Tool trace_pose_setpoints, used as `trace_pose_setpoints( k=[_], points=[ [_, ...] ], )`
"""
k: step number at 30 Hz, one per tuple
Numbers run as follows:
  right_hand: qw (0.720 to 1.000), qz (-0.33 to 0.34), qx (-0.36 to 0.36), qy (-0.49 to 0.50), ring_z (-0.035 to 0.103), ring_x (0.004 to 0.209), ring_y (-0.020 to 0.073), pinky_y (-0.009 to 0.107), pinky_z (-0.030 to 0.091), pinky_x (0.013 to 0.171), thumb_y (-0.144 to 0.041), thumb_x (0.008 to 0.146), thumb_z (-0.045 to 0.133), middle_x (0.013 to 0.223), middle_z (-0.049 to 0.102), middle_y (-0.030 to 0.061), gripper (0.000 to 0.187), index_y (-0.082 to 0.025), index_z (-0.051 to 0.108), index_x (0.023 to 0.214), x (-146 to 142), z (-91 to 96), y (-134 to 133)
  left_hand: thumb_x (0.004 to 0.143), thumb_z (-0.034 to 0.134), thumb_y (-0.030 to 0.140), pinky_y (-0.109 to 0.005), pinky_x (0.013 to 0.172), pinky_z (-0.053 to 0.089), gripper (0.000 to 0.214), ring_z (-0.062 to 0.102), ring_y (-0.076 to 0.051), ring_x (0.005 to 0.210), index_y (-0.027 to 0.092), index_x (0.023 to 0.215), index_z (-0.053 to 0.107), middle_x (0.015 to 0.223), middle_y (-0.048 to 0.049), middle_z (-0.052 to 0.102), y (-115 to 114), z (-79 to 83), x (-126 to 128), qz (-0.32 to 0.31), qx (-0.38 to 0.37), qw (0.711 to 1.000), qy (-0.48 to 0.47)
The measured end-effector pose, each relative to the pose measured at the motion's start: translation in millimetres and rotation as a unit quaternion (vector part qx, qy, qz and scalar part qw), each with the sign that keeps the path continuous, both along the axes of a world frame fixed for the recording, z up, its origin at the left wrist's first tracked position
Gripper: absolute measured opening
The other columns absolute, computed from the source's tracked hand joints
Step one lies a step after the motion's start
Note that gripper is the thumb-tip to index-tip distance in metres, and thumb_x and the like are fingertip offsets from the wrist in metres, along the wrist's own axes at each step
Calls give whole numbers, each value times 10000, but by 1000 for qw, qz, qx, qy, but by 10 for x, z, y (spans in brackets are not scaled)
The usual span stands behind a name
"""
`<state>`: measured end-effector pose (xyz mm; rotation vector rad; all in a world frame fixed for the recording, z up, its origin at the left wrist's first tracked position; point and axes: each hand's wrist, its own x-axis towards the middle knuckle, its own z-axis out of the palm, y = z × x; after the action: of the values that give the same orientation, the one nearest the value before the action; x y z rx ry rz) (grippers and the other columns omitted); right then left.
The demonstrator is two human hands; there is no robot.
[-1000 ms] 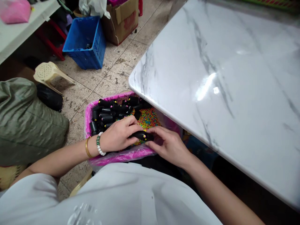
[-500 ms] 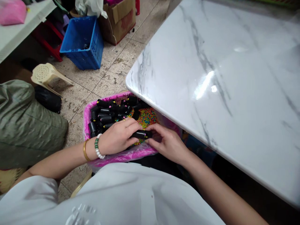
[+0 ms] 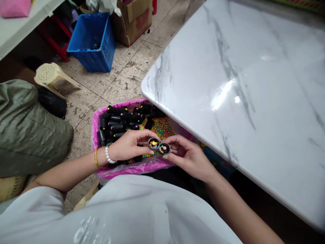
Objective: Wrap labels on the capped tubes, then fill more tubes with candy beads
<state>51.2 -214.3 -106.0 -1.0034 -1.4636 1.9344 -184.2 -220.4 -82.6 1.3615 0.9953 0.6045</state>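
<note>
My left hand (image 3: 129, 145) pinches a small black cup (image 3: 153, 143) with coloured beads showing in its open end. My right hand (image 3: 189, 156) holds a second black cup (image 3: 164, 148) right beside it, also open towards me with beads inside. The two cups touch side by side. Both hands hover over a pink-lined box (image 3: 94, 124) on the floor. The box holds several black tubes (image 3: 114, 122) piled at the left and a bed of small coloured beads (image 3: 162, 126).
A white marble-pattern table (image 3: 241, 84) overhangs the box on the right. On the tiled floor lie a green sack (image 3: 25, 128), a tipped beige stool (image 3: 50, 76), a blue crate (image 3: 92, 40) and a cardboard box (image 3: 134, 18).
A single black tube held lengthwise between both hands has come apart into two halves. Each hand now holds one half turned open-end up, lifted slightly above the beads.
</note>
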Motion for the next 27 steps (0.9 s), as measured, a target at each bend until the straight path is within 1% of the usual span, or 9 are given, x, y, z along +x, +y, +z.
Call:
trace_pose_setpoints(
  k=[2,4,9,12,16,18,20,24,27],
  points=[
    [999,-22,2,23,704,936,165,288,588,844,-226,802,756,1034,704,24,309,-234,631,1084,-15,10,-17,802,712,181,-268,873,542,322,683,-169,985,141,1116,651,1104,-78,705,-12,7,1,18,-42,998,-43],
    [999,-35,17,36,713,945,170,295,593,859,-220,802,767,1054,721,31,338,-241,650,1118,-31,32,-28,786,720,155,-282,893,543,334,683,-169,989,141,1114,660,1101,-75,708,-21,36,-9,26,-57,996,-58],
    [991,-71,97,65,706,1023,198,359,573,950,-245,819,765,1086,745,48,259,-248,693,1068,-85,84,-42,785,719,139,-330,942,546,338,680,-186,1033,160,1120,677,1130,-80,711,-38,135,-37,36,-46,994,-91],
    [989,-82,114,51,694,1058,208,390,553,987,-288,841,744,1122,735,62,256,-242,677,1084,-138,88,-43,791,717,156,-351,974,534,316,677,-191,1046,164,1106,686,1138,-81,711,-44,139,-48,58,-22,995,-73],
    [989,-63,126,46,685,1071,199,376,543,992,-278,861,721,1132,724,54,257,-252,657,1108,-166,97,-35,778,726,156,-334,927,552,332,691,-183,984,155,1108,684,1094,-75,716,-62,114,-70,78,-14,996,-29],
    [990,-62,124,31,691,1052,198,367,554,971,-275,865,711,1102,729,49,255,-249,644,1109,-150,86,-32,775,729,155,-331,919,554,339,691,-184,979,148,1111,683,1087,-77,714,-74,108,-80,72,-6,997,-17],
    [989,-63,131,-11,696,1034,207,375,561,956,-282,869,698,1092,725,58,259,-238,637,1117,-124,48,-35,772,734,161,-323,902,557,339,692,-181,962,145,1107,685,1072,-76,715,-82,107,-88,68,6,998,-9],
    [978,-47,185,-87,686,1042,221,406,550,971,-275,880,671,1142,698,81,280,-223,630,1151,-83,-60,-55,779,741,182,-308,875,555,334,687,-178,939,146,1108,695,1051,-76,721,-85,109,-108,54,41,998,19],
    [967,-48,221,-118,684,1032,221,402,556,955,-248,880,659,1130,700,80,269,-223,631,1147,-63,-41,-76,787,741,188,-312,894,544,319,683,-181,957,147,1101,697,1056,-80,726,-82,111,-118,42,45,998,18]
  ],
)
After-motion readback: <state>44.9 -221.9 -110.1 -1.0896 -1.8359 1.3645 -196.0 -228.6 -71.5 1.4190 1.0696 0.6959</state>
